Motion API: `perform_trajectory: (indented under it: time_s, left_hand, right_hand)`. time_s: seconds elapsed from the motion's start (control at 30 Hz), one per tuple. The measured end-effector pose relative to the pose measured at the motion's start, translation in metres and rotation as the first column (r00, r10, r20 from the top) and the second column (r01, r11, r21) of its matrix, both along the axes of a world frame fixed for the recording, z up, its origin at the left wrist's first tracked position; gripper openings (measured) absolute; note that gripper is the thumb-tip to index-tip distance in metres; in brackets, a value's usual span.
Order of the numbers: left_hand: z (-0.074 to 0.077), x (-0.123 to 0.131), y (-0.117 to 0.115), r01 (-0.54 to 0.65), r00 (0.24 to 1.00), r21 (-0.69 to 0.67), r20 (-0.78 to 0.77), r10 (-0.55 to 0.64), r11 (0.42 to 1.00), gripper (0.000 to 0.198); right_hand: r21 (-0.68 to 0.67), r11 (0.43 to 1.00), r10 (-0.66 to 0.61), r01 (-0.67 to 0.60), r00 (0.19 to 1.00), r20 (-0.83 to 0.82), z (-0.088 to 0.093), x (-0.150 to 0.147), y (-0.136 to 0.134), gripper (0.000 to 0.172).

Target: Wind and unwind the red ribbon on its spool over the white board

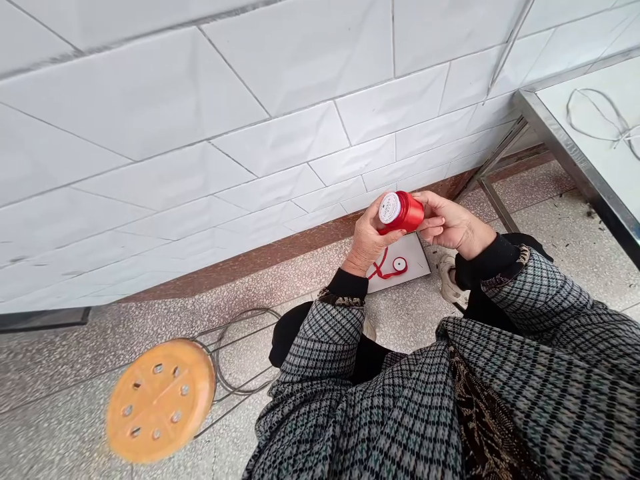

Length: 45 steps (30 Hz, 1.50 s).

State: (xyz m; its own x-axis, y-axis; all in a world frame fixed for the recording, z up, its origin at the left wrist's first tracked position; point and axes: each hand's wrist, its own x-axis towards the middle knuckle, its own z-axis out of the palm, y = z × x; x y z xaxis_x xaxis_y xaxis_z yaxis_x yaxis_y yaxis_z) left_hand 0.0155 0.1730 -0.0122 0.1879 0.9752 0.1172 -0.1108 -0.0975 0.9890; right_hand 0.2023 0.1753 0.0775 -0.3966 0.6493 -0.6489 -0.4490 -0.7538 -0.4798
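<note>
Between my two hands is a roll of red satin ribbon [412, 212], tilted so that its round white printed label faces up and left. My left hand [371, 233] grips the label end, its thumb along the underside. At the other end, my right hand [453, 223] has its fingers closed on the ribbon's edge. Below them, a light flat board [415, 273] lies on the floor, partly covered by my left hand and sleeve. On it rests a small spool with a white face [399, 265], with loose red ribbon [383, 273] trailing leftward.
An orange round stool [160, 400] with a wire frame stands at lower left. White wall tiles [300, 133] rise in front of me. To the right is a metal-edged table [590, 160] carrying a looped thin cord [597, 123]. My shoe [449, 280] is beside the board.
</note>
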Motion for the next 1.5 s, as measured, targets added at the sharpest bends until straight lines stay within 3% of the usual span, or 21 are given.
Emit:
perform_trajectory:
  time_s: [0.13, 0.23, 0.33, 0.43, 0.53, 0.67, 0.83, 0.93, 1.07, 1.13, 1.2, 1.27, 1.33, 1.5]
  left_hand:
    - [-0.005, 0.014, -0.004, -0.108, 0.988, -0.118, 0.1, 0.12, 0.987, 0.084]
    - [-0.007, 0.023, -0.007, -0.09, 0.982, -0.27, 0.134, 0.13, 0.959, 0.076]
    - [-0.006, 0.032, -0.011, -0.071, 0.978, -0.328, 0.161, 0.13, 0.942, 0.071]
    - [-0.005, 0.037, -0.017, -0.11, 0.979, -0.344, 0.126, 0.162, 0.933, 0.064]
    - [-0.003, 0.036, -0.021, -0.117, 0.99, -0.265, 0.04, 0.132, 0.957, 0.052]
    - [0.0, 0.032, -0.025, -0.023, 0.996, -0.225, 0.075, 0.041, 0.974, 0.062]
    - [-0.006, 0.031, -0.025, 0.099, 0.987, -0.307, 0.151, -0.054, 0.947, 0.062]
    - [-0.017, 0.03, -0.02, 0.05, 0.99, -0.327, 0.144, -0.003, 0.944, 0.058]
    - [-0.031, 0.022, -0.008, -0.132, 0.988, -0.133, 0.055, 0.141, 0.982, 0.061]
    - [-0.033, 0.015, -0.001, -0.106, 0.994, 0.002, 0.03, 0.106, 0.994, 0.08]
    - [-0.035, 0.006, 0.005, 0.001, 1.0, 0.077, 0.027, -0.003, 0.997, 0.094]
    - [-0.037, -0.001, 0.009, 0.106, 0.993, 0.104, 0.037, -0.11, 0.989, 0.099]
    - [-0.04, -0.004, 0.01, 0.138, 0.988, 0.113, 0.058, -0.145, 0.984, 0.098]
    - [-0.042, 0.005, 0.004, 0.007, 0.991, 0.067, 0.136, -0.017, 0.998, 0.088]
  right_hand:
    - [0.138, 0.981, -0.142, 0.134, 0.989, 0.05, -0.002, -0.012, -0.01, 0.018]
    - [0.282, 0.945, -0.211, 0.168, 0.968, 0.132, -0.007, -0.024, -0.018, 0.033]
    - [0.363, 0.911, -0.29, 0.196, 0.93, 0.224, -0.013, -0.03, -0.018, 0.041]
    - [0.377, 0.882, -0.395, 0.282, 0.878, 0.269, -0.015, -0.025, -0.008, 0.044]
    - [0.357, 0.874, -0.436, 0.33, 0.857, 0.275, -0.016, -0.017, 0.002, 0.044]
    - [0.336, 0.873, -0.445, 0.354, 0.859, 0.253, -0.017, -0.012, 0.007, 0.037]
    - [0.28, 0.898, -0.396, 0.339, 0.9, 0.181, -0.016, -0.01, 0.007, 0.027]
    - [0.187, 0.937, -0.324, 0.296, 0.936, 0.139, -0.014, -0.008, 0.006, 0.018]
    - [0.049, 0.974, -0.223, 0.22, 0.972, 0.069, -0.014, -0.002, 0.008, 0.014]
    - [0.012, 0.987, -0.162, 0.162, 0.986, 0.028, -0.016, 0.001, 0.009, 0.013]
    - [-0.016, 0.996, -0.092, 0.091, 0.996, -0.018, -0.018, 0.004, 0.009, 0.013]
    - [-0.049, 0.999, -0.027, 0.025, 0.998, -0.058, -0.018, 0.007, 0.01, 0.014]
    - [-0.079, 0.997, 0.01, -0.016, 0.997, -0.08, -0.018, 0.009, 0.009, 0.014]
    - [0.001, 1.0, -0.011, 0.011, 0.998, -0.062, -0.014, 0.004, 0.0, 0.018]
